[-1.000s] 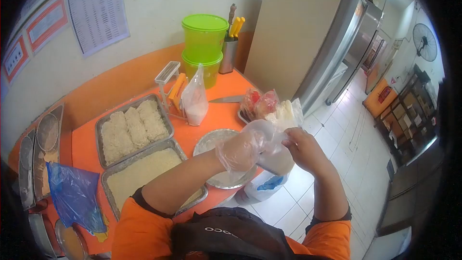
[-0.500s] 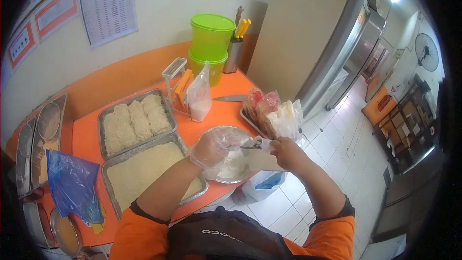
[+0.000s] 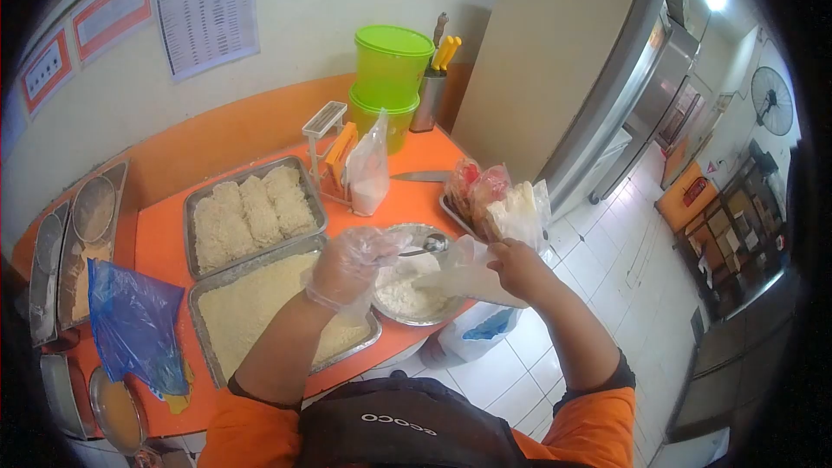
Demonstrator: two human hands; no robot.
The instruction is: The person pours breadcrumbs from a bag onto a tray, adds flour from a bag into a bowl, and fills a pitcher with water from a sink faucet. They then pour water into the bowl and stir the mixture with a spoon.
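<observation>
The metal bowl [image 3: 416, 320] sits near the table's edge in front of you, with white powder [image 3: 407, 297] in it. Your left hand [image 3: 345, 267], in a clear plastic glove, is at the bowl's left side, its fingers closed around the handle of a metal spoon [image 3: 434, 244]; the spoon's head is over the bowl's far part. Your right hand [image 3: 522, 270], bare, is to the bowl's right, with its fingers clamped on the upper edge of a cloudy see-through container [image 3: 475, 279]. That container tilts over the bowl's right side; you cannot tell from here whether it is stiff or soft.

Left of the bowl is a tray of pale crumbs [image 3: 260, 305], and farther left and beyond it is a tray of coated pieces [image 3: 251, 212]. Beyond the bowl you have an upright bag of white powder [image 3: 369, 175], a knife [image 3: 422, 176] lying flat, and two stacked green tubs [image 3: 392, 65]. Bagged food [image 3: 513, 210] lies beyond the bowl to its right. Well left of the bowl is a blue plastic bag [image 3: 134, 325], crumpled.
</observation>
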